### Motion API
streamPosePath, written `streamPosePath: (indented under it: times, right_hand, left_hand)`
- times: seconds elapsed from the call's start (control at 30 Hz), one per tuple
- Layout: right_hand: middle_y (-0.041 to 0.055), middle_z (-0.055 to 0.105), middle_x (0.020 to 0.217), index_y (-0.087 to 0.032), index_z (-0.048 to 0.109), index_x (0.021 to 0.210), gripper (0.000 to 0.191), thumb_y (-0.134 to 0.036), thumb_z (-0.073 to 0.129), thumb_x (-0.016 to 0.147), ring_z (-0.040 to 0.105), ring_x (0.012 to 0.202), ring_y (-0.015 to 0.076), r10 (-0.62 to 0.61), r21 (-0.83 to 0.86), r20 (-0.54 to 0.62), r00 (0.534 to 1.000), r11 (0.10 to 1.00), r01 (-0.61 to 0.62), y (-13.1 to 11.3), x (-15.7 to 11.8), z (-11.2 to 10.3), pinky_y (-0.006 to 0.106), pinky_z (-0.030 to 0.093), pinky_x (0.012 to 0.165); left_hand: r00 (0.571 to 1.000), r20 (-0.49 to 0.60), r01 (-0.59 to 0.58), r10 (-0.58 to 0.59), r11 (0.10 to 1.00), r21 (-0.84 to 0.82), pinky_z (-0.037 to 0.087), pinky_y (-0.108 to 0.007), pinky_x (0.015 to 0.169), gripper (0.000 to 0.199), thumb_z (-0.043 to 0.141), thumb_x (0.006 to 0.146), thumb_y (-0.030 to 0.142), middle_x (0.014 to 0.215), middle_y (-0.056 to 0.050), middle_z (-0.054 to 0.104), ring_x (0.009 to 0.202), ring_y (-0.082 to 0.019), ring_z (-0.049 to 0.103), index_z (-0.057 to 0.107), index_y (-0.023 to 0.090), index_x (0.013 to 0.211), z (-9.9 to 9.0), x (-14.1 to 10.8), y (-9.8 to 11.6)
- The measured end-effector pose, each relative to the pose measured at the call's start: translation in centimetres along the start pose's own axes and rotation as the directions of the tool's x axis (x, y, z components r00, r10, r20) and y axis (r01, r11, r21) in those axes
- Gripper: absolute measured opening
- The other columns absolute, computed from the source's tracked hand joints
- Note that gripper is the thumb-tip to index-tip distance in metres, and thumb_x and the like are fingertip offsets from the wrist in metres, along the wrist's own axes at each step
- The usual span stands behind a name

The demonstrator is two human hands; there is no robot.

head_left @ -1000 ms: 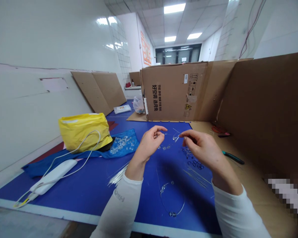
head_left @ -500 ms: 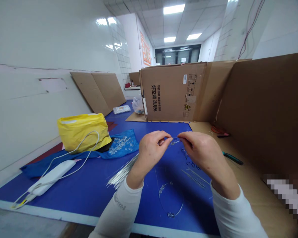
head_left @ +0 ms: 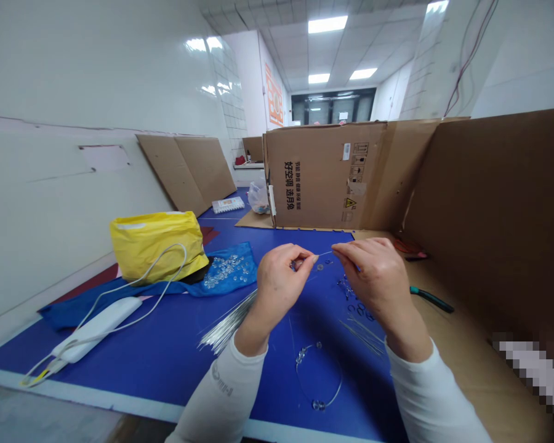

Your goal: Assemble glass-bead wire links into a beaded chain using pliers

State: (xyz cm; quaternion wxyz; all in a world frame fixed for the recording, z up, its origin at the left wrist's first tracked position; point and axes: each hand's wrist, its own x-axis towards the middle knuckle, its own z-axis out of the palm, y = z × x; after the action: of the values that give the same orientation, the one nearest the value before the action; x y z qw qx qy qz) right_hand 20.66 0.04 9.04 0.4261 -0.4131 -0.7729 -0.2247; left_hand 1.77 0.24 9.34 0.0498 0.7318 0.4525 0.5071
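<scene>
A thin wire (head_left: 324,253) spans the small gap between my hands, over the middle of the blue table. One part of it is pinched between the thumb and forefinger of my left hand (head_left: 284,277). My right hand (head_left: 373,277) is closed on the other end, its fingertips pressed together. Something small in the curl of my left fingers is too hidden to name. Below and between my wrists lies a curved wire strung with clear beads (head_left: 318,405). A bundle of straight silvery wires (head_left: 226,326) rests beside my left forearm.
Clear beads (head_left: 228,271) lie on blue cloth by a yellow bag (head_left: 157,246). A white power strip (head_left: 96,326) with its cable is at left. Dark rings (head_left: 360,309) and loose wires (head_left: 364,337) lie near my right wrist. Green-handled pliers (head_left: 431,299) and cardboard (head_left: 323,178) border the right and back.
The gap between my fingertips has widened slightly, and more wire shows there. My right hand is turned a little higher. The whole view has shifted slightly.
</scene>
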Motion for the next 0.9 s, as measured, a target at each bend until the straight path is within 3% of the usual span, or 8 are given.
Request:
streamPosePath:
  times: [0.17, 0.37, 0.57, 0.9]
  right_hand:
    - [0.0056, 0.08, 0.084, -0.02, 0.075, 0.096, 0.021, -0.024, 0.054, 0.098, 0.071, 0.071, 0.0193, 0.149, 0.057, -0.093, 0.984, 0.988, -0.144, -1.2, -0.2, 0.8, 0.031, 0.046, 0.072]
    - [0.0018, 0.079, 0.078, -0.023, 0.072, 0.097, 0.019, -0.029, 0.055, 0.096, 0.073, 0.067, 0.018, 0.419, 0.328, 0.003, 0.908, 0.857, -0.397, -2.6, -0.3, 1.2, 0.029, 0.051, 0.066]
    - [0.0025, 0.079, 0.082, -0.023, 0.072, 0.099, 0.018, -0.031, 0.055, 0.096, 0.074, 0.07, 0.0178, 0.445, 0.379, 0.047, 0.894, 0.821, -0.428, -2.6, -0.5, 1.1, 0.029, 0.053, 0.065]
    - [-0.0003, 0.073, 0.073, -0.023, 0.071, 0.088, 0.018, -0.028, 0.055, 0.096, 0.067, 0.062, 0.0149, 0.525, 0.439, -0.054, 0.849, 0.776, -0.452, -3.5, -0.3, 1.0, 0.027, 0.051, 0.067]
  left_hand:
    - [0.998, -0.059, 0.009, -0.013, 0.998, -0.062, 0.04, -0.028, 0.064, 0.015, 0.069, 0.086, 0.024, 0.068, -0.003, 0.07, 0.064, -0.016, 0.059, 0.072, 0.02, 0.071, 0.3, -0.4, 0.7]
    - [0.991, -0.128, 0.025, -0.039, 0.993, -0.113, 0.042, -0.028, 0.063, 0.014, 0.069, 0.086, 0.024, 0.069, -0.003, 0.071, 0.063, -0.015, 0.06, 0.072, 0.02, 0.073, 0.7, -0.6, 0.9]
    - [0.984, -0.169, 0.025, -0.051, 0.988, -0.152, 0.042, -0.027, 0.062, 0.015, 0.07, 0.085, 0.023, 0.067, -0.002, 0.07, 0.061, -0.015, 0.059, 0.071, 0.02, 0.07, 1.0, -0.7, 1.2]
    - [0.982, -0.162, 0.059, -0.095, 0.974, -0.217, 0.042, -0.026, 0.06, 0.015, 0.069, 0.084, 0.022, 0.067, -0.002, 0.07, 0.06, -0.014, 0.058, 0.071, 0.02, 0.07, 1.7, -1.2, 2.2]
